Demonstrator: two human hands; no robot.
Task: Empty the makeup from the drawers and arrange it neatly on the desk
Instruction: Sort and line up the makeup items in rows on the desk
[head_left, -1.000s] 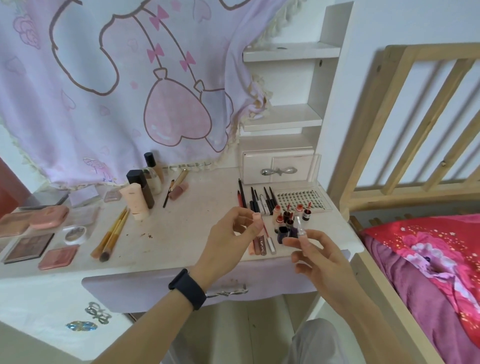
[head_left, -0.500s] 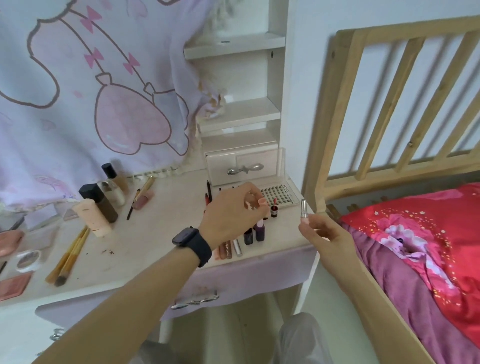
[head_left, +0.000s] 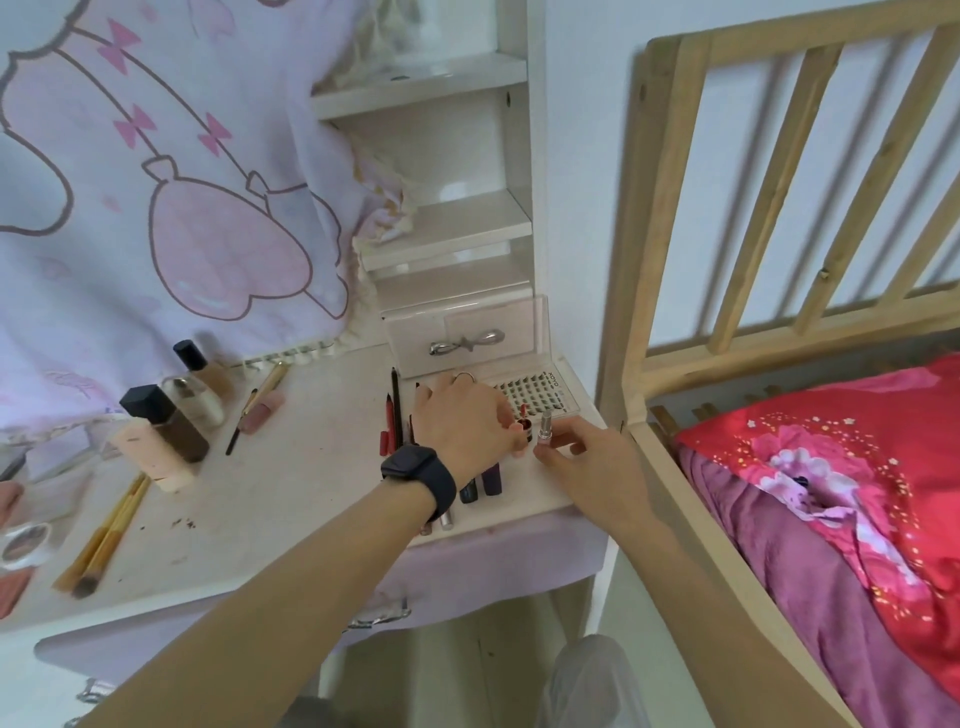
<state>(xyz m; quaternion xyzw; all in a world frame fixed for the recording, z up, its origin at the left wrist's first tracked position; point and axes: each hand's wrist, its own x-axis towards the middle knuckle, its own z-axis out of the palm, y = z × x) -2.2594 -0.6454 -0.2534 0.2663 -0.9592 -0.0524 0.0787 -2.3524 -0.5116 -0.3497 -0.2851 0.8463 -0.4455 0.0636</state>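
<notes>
My right hand (head_left: 587, 462) pinches a small silver-topped pink lipstick (head_left: 545, 427) upright on the desk (head_left: 291, 488) near its right edge. My left hand (head_left: 467, 426), with a dark watch on the wrist, hovers over the row of lipsticks and pinches a small pink piece (head_left: 515, 427) at its fingertips. An open red lipstick (head_left: 523, 413) stands between the hands. Dark lip tubes (head_left: 480, 480) and pencils (head_left: 392, 415) lie beside my left hand, partly hidden by it. The small white drawer (head_left: 462, 338) behind is closed.
A lash tray (head_left: 540, 392) lies behind the lipsticks. Foundation bottles (head_left: 166, 421) and a pink tube stand at mid-left, brushes (head_left: 104, 535) and compacts further left. A wooden bed frame (head_left: 654, 260) with red bedding borders the desk's right edge. White shelves rise above the drawer.
Both hands have come down from above the desk to the lipstick row. My right hand has brought the pink lipstick down onto the desk surface, and the view has swung right.
</notes>
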